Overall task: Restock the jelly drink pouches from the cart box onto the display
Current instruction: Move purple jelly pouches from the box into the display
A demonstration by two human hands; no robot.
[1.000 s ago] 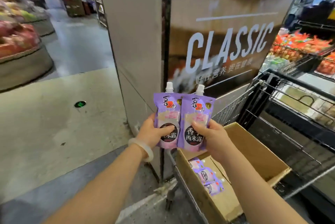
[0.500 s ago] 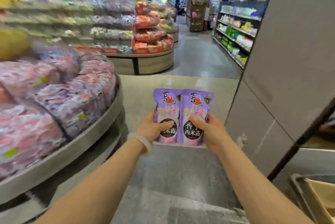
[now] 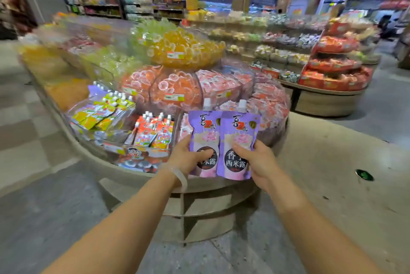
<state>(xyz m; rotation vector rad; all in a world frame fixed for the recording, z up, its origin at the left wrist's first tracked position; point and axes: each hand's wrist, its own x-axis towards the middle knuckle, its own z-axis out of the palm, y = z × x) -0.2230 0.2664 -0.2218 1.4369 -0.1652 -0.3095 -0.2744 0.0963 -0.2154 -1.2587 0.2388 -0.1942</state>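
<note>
Two purple jelly drink pouches with white caps stand upright side by side in front of me. My left hand [image 3: 188,157] grips the left pouch [image 3: 204,131] by its lower left edge, thumb across the front. The right pouch [image 3: 238,138] is held the same way by my right hand [image 3: 258,161] at its lower right edge. Both pouches hover just in front of the round tiered display [image 3: 142,176]. Orange pouches [image 3: 155,134] and yellow pouches [image 3: 104,111] stand in clear bins on its lowest tier. The cart and its box are out of view.
Upper tiers of the display hold clear bins of orange, pink and yellow jelly cups [image 3: 177,49]. A second round display [image 3: 332,100] with red packs stands at the right. Shelves line the back. Grey and beige floor [image 3: 332,163] surrounds the display.
The view has swung left from the cart and the pillar to face the round display. Both hands still hold the two purple pouches in the same way, now close to the display's lower tier.
</note>
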